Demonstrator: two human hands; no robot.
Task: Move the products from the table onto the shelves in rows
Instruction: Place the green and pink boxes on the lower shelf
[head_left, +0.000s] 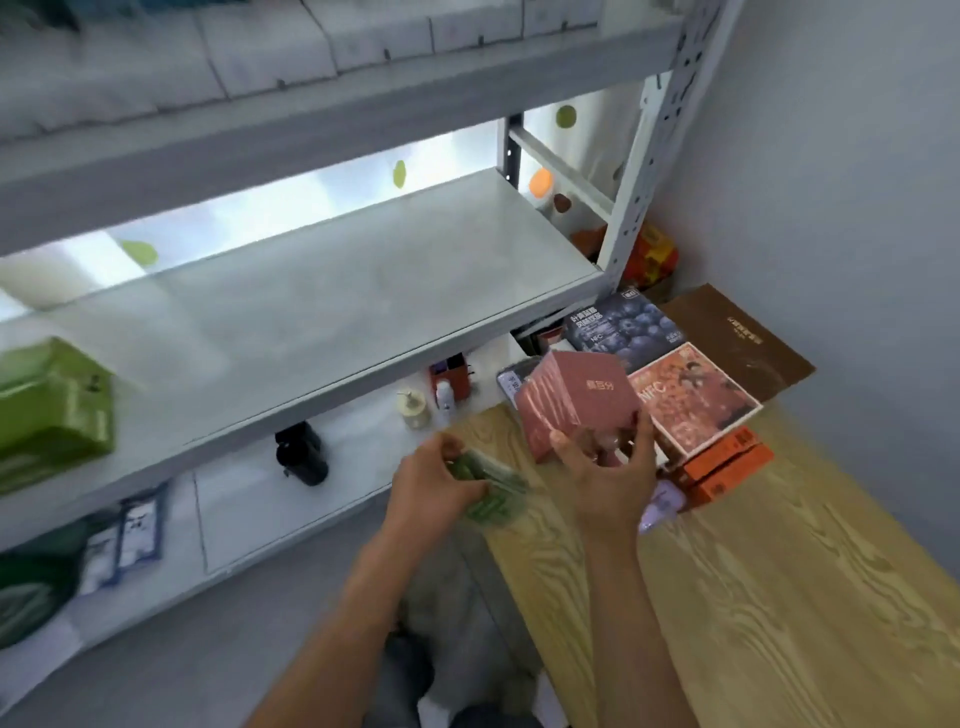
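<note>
both hands are loaded: right hand (605, 467) grips the pink box (574, 402), left hand (434, 483) grips a green packet (491, 491); set them square, flush beside the green box (52, 410) on the middle shelf (363, 291).

Wood-grain table (753, 597); matt grey metal shelf (363, 291).

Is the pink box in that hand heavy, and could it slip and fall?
Probably light: the right hand lifts the pink box alone, above the wooden table. It looks stiff, since its edges stay straight in the grip. It might slip, though. It is tilted, its wrap looks shiny, and only the fingers and thumb pinch its lower end.
</note>
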